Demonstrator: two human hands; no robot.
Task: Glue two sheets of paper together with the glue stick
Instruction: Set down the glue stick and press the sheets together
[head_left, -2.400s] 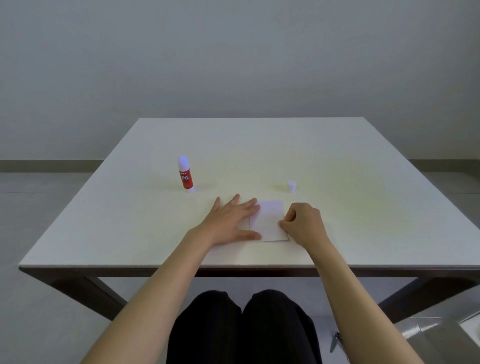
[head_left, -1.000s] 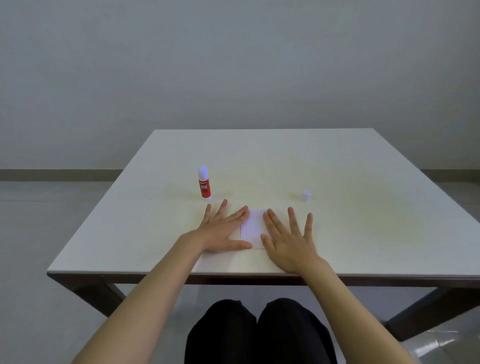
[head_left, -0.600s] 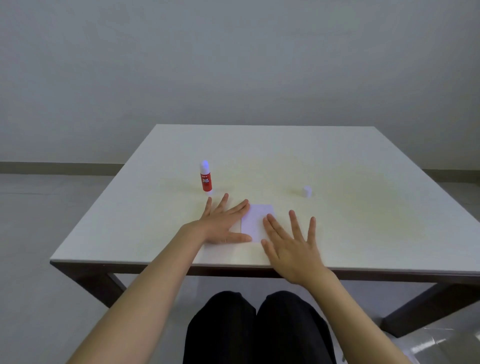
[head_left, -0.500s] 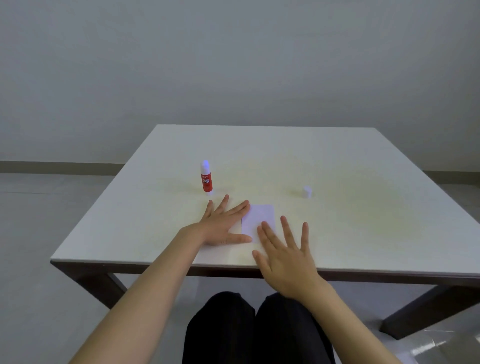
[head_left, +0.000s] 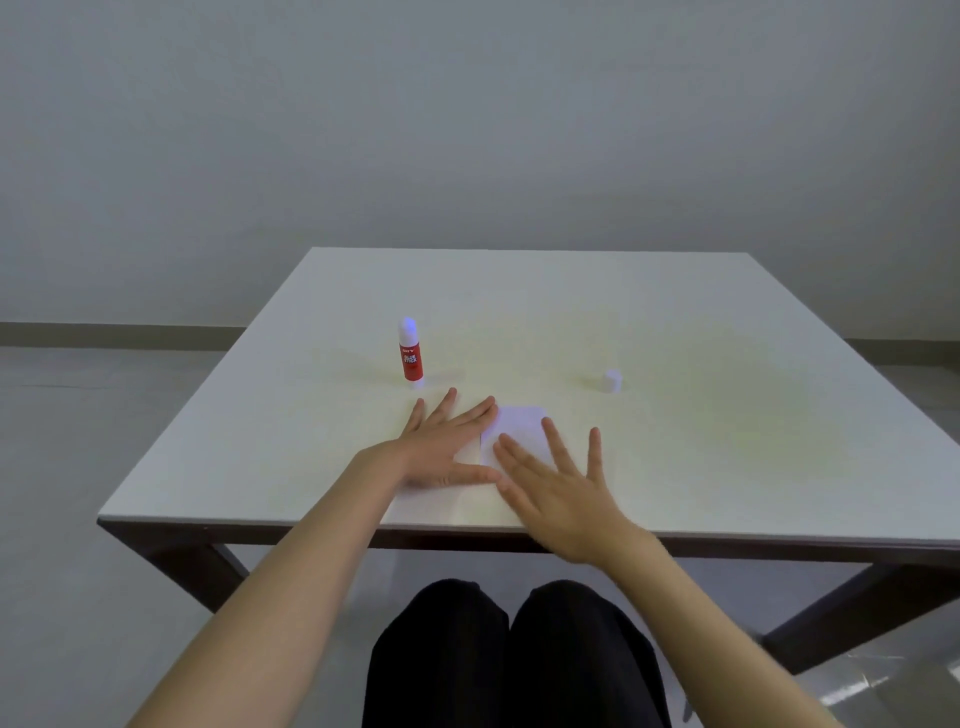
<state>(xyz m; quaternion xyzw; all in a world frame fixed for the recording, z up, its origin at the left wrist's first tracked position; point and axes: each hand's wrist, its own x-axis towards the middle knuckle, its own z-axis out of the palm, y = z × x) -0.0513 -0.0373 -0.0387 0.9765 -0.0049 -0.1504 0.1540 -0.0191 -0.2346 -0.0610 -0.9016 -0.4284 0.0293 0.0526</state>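
My left hand (head_left: 441, 447) lies flat, fingers spread, on the paper's (head_left: 519, 431) left edge at centre frame, while my right hand (head_left: 558, 491), open and empty, hovers over its near corner.

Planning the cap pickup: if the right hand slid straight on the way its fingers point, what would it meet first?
Probably nothing: the right hand points past the paper, left of the white cap; depth is unclear.

Two bare forearms without sleeves are seen rising from the lower frame; black fabric trousers (head_left: 511, 660) are worn, visible at bottom centre.
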